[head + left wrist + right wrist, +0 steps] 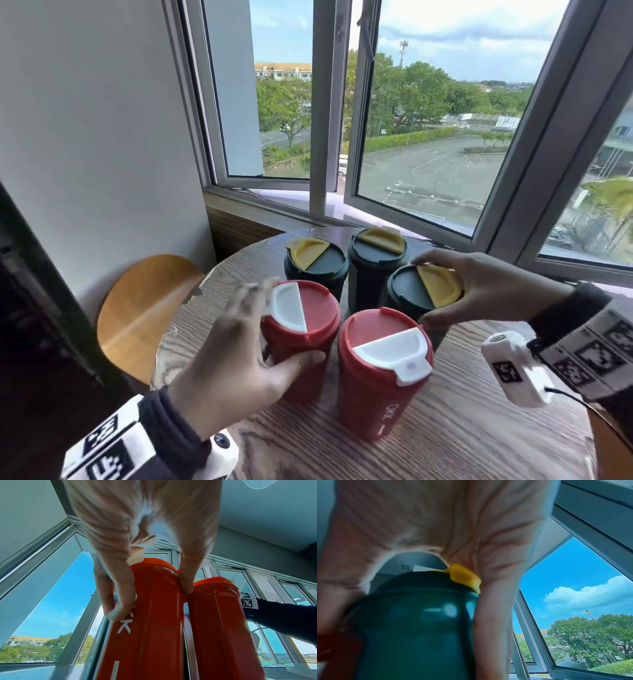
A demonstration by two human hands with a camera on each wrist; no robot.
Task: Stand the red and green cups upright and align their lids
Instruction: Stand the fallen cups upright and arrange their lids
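While five lidded cups stand upright on the round counter [479, 428], the left hand [236, 346] grips a red cup [301, 325] and the right hand [479, 291] grips a green cup [423, 294]; the smooth, rigid plastic looks light, best turned at the lid rim.

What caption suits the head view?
Left hand grips a red cup, right hand a green cup; all five stand upright.
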